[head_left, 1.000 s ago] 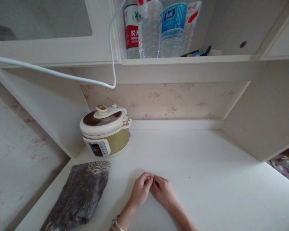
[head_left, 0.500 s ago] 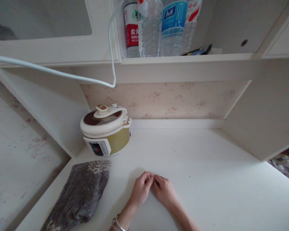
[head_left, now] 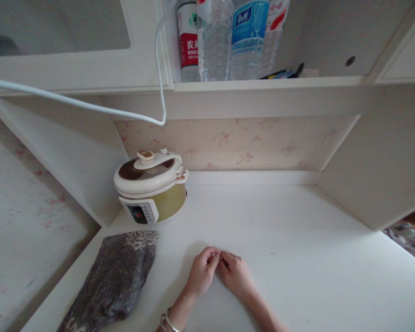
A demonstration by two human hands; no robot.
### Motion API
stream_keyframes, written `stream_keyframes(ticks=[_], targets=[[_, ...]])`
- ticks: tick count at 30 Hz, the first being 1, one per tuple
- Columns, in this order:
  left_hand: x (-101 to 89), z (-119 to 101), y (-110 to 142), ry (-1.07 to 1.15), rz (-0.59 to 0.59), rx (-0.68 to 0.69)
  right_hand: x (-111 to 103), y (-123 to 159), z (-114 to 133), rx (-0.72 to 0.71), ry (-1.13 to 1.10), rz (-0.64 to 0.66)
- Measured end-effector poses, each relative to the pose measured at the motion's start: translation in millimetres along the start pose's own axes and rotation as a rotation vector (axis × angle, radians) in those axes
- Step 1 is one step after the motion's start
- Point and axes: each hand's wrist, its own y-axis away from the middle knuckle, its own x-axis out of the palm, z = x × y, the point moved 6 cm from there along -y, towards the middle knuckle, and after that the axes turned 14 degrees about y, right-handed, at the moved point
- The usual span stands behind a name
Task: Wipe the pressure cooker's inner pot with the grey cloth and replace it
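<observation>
My left hand [head_left: 201, 273] and my right hand [head_left: 235, 275] rest on the white desk top [head_left: 297, 258] near its front edge, fingertips touching each other. Both have the fingers curled in and pinched together; whether anything small sits between them I cannot make out. A bracelet [head_left: 168, 322] circles my left wrist. A folded grey knitted cloth [head_left: 112, 281] lies to the left of my hands. Behind it stands a small olive and white electric cooker [head_left: 151, 186], lid closed.
A shelf above holds several plastic water bottles [head_left: 228, 39] and a dark small item [head_left: 283, 73]. A white cable [head_left: 90, 105] hangs across the upper left. White side panels close the desk niche at left and right; floral wallpaper backs it.
</observation>
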Motion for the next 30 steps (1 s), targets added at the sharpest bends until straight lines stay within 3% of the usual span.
stream_keyframes(ticks=[30], targets=[[0.3,-4.8,-0.1,-0.008,-0.009,0.004,-2.6,1.0,1.1,0.008,-0.002,0.013]])
